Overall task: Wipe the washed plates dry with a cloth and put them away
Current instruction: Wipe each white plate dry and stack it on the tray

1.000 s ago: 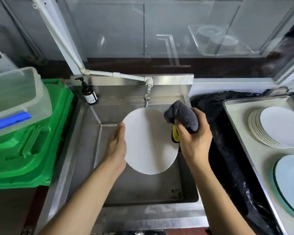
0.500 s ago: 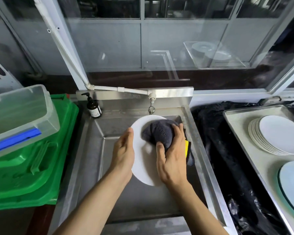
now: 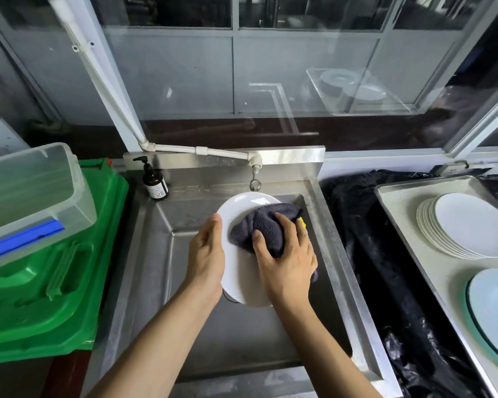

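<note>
- Since a second ago the right hand point(image 3: 288, 265) has come from beside the plate point(image 3: 242, 208) onto its face, pressing the cloth point(image 3: 262, 228) there.
- The left hand point(image 3: 207, 254) still grips the plate's left rim, fingers curled behind it, thumb in front.
- The right hand's fingers spread and curl over the cloth, thumb digging into it.
- The plate is round, smooth and white, held tilted above the steel sink point(image 3: 156, 254); the cloth is dark grey and fuzzy, with a yellow edge.
- To the right, a stack of plates point(image 3: 466, 225) sits on a tray point(image 3: 400, 196).
</note>
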Demonstrator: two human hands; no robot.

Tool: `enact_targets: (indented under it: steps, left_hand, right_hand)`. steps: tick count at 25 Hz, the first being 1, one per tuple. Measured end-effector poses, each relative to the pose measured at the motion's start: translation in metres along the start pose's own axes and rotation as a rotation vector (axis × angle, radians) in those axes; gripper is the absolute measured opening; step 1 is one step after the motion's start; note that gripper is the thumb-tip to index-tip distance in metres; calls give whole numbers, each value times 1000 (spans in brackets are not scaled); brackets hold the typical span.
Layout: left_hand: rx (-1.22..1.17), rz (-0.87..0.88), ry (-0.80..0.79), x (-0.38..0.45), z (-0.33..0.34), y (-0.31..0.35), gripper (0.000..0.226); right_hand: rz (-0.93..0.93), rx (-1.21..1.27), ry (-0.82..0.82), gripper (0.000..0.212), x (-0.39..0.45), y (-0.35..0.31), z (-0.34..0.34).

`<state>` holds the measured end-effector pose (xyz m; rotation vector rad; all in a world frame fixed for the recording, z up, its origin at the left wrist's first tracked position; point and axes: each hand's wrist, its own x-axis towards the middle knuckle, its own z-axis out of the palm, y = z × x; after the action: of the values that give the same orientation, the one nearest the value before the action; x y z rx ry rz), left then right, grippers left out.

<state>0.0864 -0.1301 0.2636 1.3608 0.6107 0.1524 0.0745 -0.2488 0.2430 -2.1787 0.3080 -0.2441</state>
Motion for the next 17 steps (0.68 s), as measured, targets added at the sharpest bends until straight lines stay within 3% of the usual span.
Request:
enact_targets:
  steps: [3,8,14,17]
  left_hand:
    - [1,27,-32,-1,-2,0,17]
    - [27,124,-90,-8,-1,-3,22]
    - [116,290,-157,-10,2,11,31]
    - [124,315,-145,-14,0,11,31]
  right_hand:
    - [-106,42,40,58,-1,7,5]
    - [-35,270,177,50,25,7,0]
    - [-303,421,-18,41,3,-8,17]
    - [-257,396,57,38,17,0,12]
